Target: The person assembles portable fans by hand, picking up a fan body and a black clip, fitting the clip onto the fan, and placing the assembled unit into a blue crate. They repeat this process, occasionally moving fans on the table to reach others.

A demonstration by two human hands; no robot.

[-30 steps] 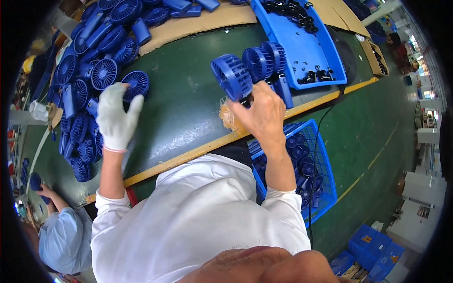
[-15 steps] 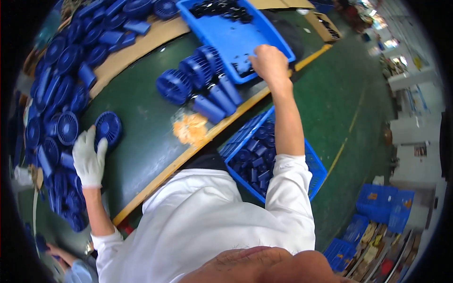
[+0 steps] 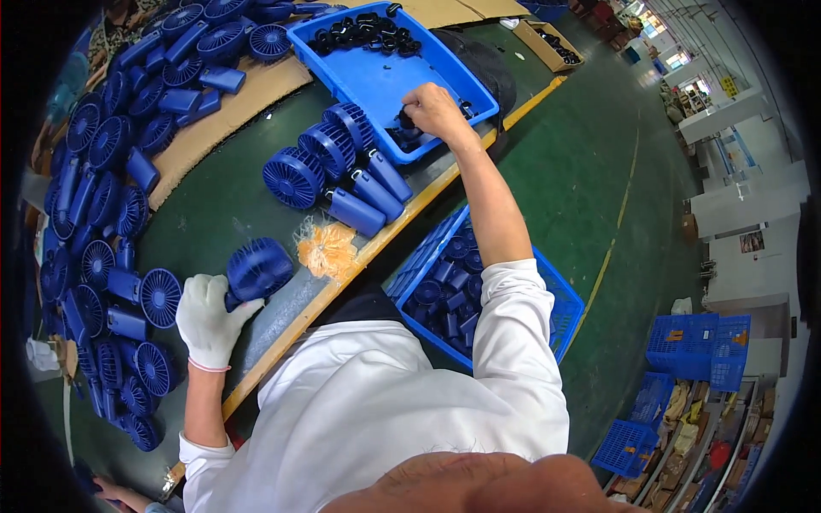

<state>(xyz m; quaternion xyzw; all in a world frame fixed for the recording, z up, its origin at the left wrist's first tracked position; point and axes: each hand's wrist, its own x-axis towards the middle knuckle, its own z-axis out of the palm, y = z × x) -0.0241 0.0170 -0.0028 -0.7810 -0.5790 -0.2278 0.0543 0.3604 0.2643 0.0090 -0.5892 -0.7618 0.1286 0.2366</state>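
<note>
My left hand [image 3: 209, 321], in a white glove, grips a blue handheld fan [image 3: 259, 267] by its handle end, with the round grille over the table. My bare right hand [image 3: 436, 111] is at the near end of a shallow blue tray [image 3: 368, 73]. Its fingers are closed on a small black part [image 3: 405, 118], whose exact kind I cannot make out. More black parts [image 3: 368, 34] lie heaped at the tray's far end. Between my hands, three blue fans [image 3: 327, 150] lie side by side, handles pointing towards the table edge.
A big pile of blue fans [image 3: 107, 141] covers the table's left side, partly on cardboard [image 3: 231, 111]. A peeled orange patch [image 3: 327, 250] marks the yellow table edge. Below stands a blue crate [image 3: 562, 323] of blue parts. A cardboard box [image 3: 547, 47] sits at the far corner.
My left hand has taken hold of a fan and brought it right, away from the pile. My right hand stays at the tray's near end, now with a black part showing in its fingers.
</note>
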